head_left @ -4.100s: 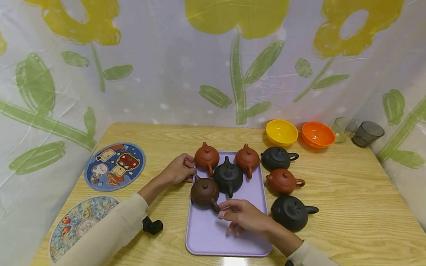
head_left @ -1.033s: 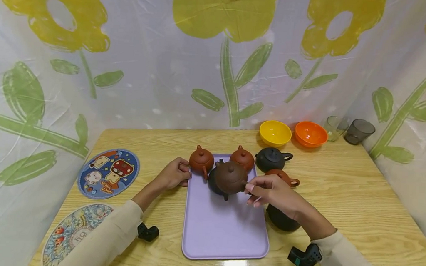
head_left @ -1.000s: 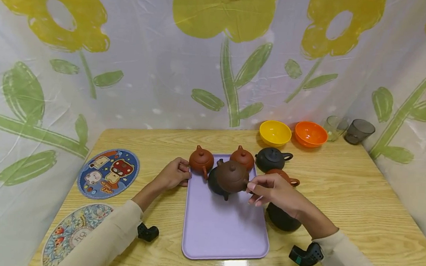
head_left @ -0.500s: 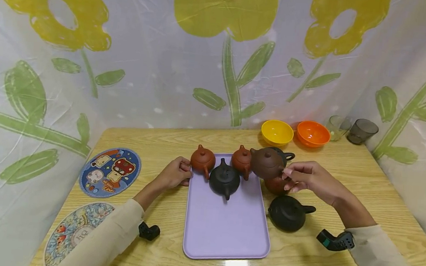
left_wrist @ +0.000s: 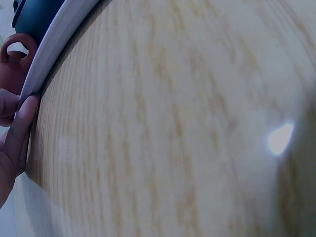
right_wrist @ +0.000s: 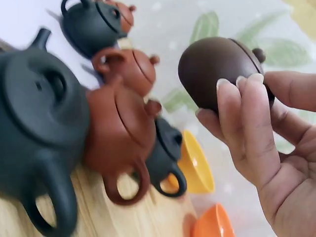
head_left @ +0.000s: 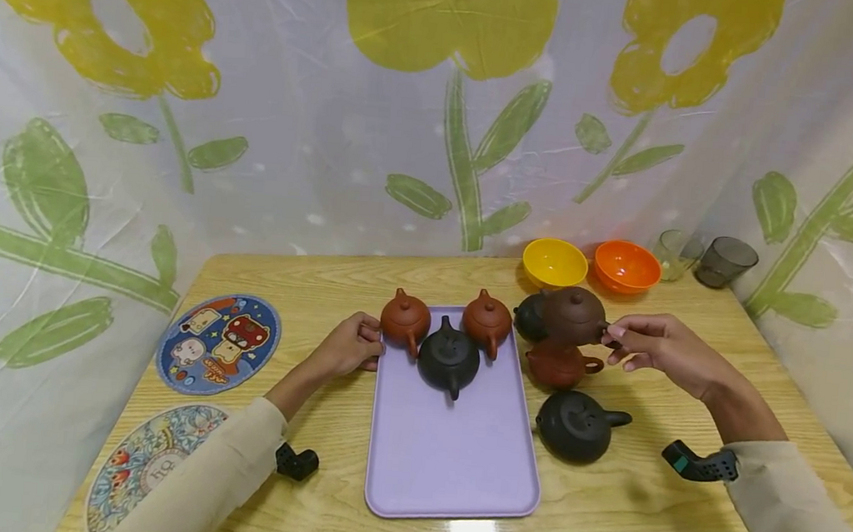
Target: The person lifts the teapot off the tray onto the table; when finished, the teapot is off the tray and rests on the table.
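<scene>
My right hand (head_left: 671, 352) pinches the handle of a dark brown teapot (head_left: 575, 315), held in the air to the right of the tray. In the head view it overlaps a small black teapot (head_left: 530, 318) and a reddish teapot (head_left: 561, 367). The right wrist view shows my fingers around the handle end, the brown teapot (right_wrist: 212, 69) raised above the others. My left hand (head_left: 345, 347) pinches the left rim of the lilac tray (head_left: 456, 460). On the tray's far end are two reddish teapots (head_left: 405, 318) (head_left: 487, 321) and a black teapot (head_left: 448, 358).
A larger black teapot (head_left: 575, 428) stands right of the tray. Behind are a yellow bowl (head_left: 555, 264), an orange bowl (head_left: 627, 267), a clear glass (head_left: 674, 254) and a grey glass (head_left: 726, 262). Two round mats, one blue (head_left: 219, 344) and one floral (head_left: 151, 461), lie at left.
My right hand has lifted the dark brown teapot off the tray's left side and carried it rightward, past the tray's right edge. My left hand stays at the tray rim.
</scene>
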`<state>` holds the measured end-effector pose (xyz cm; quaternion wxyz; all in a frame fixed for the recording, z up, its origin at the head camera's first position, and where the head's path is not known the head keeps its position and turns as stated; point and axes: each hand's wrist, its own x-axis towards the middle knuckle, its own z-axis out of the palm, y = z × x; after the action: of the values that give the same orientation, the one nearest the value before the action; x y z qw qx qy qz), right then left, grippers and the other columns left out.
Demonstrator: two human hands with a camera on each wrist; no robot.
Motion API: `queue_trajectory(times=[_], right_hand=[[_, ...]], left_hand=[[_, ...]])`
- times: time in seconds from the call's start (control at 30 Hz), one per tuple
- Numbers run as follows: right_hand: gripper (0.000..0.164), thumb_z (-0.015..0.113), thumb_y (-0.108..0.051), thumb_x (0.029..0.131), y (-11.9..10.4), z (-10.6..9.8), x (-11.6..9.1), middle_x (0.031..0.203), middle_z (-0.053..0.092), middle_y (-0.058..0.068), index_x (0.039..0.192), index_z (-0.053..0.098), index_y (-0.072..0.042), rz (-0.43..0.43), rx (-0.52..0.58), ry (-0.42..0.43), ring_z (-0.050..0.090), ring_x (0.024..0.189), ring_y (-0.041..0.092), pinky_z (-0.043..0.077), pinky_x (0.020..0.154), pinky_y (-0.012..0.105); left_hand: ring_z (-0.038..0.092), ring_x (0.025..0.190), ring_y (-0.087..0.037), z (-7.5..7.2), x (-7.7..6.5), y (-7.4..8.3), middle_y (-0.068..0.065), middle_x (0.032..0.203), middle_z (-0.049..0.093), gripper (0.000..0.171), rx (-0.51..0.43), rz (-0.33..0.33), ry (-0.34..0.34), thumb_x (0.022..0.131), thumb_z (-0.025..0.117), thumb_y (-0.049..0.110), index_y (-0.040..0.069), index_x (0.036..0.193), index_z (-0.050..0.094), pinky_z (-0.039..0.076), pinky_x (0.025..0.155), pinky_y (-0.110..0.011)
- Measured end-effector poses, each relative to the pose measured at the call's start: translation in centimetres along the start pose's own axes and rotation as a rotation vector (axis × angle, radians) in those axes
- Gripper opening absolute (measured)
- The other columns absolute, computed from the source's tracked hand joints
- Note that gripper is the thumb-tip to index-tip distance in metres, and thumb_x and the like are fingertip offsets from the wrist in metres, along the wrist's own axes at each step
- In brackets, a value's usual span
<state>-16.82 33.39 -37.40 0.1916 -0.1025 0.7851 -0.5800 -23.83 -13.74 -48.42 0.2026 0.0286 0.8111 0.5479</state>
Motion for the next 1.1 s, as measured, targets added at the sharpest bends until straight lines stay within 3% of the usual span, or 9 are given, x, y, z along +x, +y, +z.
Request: queue_trajectory(times=[0.3,0.6,0.83,1.1], right_hand=[[0.028,0.048,-0.018,0.107,1.5,-4.2,0.4,0.102,0.067,-0.006,0.114,0.065,0.004,0.040,-0.121,-0.025,0.067,0.090,0.016,0.061,0.075,0.031],[0.024,0.045,-0.010,0.107,4.0,-8.3,0.4,0.104,0.067,-0.005,0.115,0.065,0.001,0.035,-0.137,-0.174,0.067,0.092,0.019,0.061,0.076,0.032],[0.023,0.046,-0.008,0.106,4.9,-9.3,1.0,0.105,0.068,-0.005,0.112,0.068,-0.008,0.068,-0.127,-0.297,0.066,0.093,0.020,0.062,0.080,0.035],[0.025,0.046,-0.013,0.107,5.7,-10.0,2.0,0.104,0.066,0.003,0.113,0.063,0.003,0.163,-0.146,-0.346,0.065,0.095,0.022,0.061,0.084,0.037]], left_hand=[[0.063,0.095,-0.023,0.0,0.0,0.2,-0.020,0.118,0.054,0.043,0.002,0.019,0.007,0.096,0.060,0.000,-0.006,0.134,0.042,0.064,0.072,-0.031],[0.063,0.096,-0.024,0.1,-0.1,0.0,-0.022,0.119,0.054,0.044,-0.012,0.015,-0.001,0.097,0.060,0.000,-0.008,0.135,0.041,0.065,0.073,-0.032],[0.064,0.095,-0.023,-0.1,-0.1,0.0,-0.022,0.119,0.054,0.043,-0.003,-0.002,0.006,0.096,0.061,0.000,-0.006,0.135,0.042,0.065,0.073,-0.031],[0.063,0.095,-0.023,0.0,0.0,-0.1,-0.020,0.118,0.054,0.043,-0.001,-0.004,0.004,0.096,0.062,0.001,-0.005,0.135,0.043,0.065,0.073,-0.031]])
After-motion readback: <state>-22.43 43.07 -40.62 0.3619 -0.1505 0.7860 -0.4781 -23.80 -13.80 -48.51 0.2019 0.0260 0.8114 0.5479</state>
